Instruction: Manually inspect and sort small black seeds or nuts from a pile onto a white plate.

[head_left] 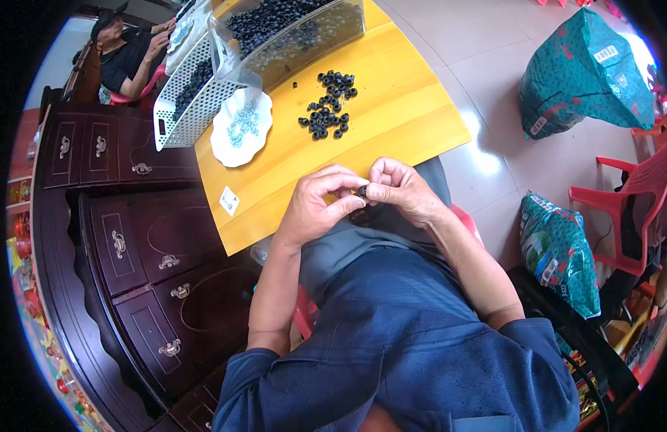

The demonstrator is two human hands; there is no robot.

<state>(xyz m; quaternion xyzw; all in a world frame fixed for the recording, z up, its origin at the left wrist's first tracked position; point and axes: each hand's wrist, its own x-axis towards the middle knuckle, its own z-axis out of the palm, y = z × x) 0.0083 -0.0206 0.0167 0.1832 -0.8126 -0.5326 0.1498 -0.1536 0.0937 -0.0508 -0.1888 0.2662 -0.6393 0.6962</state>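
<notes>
Left hand [315, 205] and right hand [405, 193], fingers curled nearly closed, pinch a small black piece [362, 191] between their fingertips, near the edge of the yellow tabletop [409, 108].

Tabletop [412, 111] passable rightward; beads [323, 115] (loose) obstruct middle.

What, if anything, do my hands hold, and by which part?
Your left hand and right hand pinch a small black piece, partly hidden, apparently by its outer edge.
</notes>
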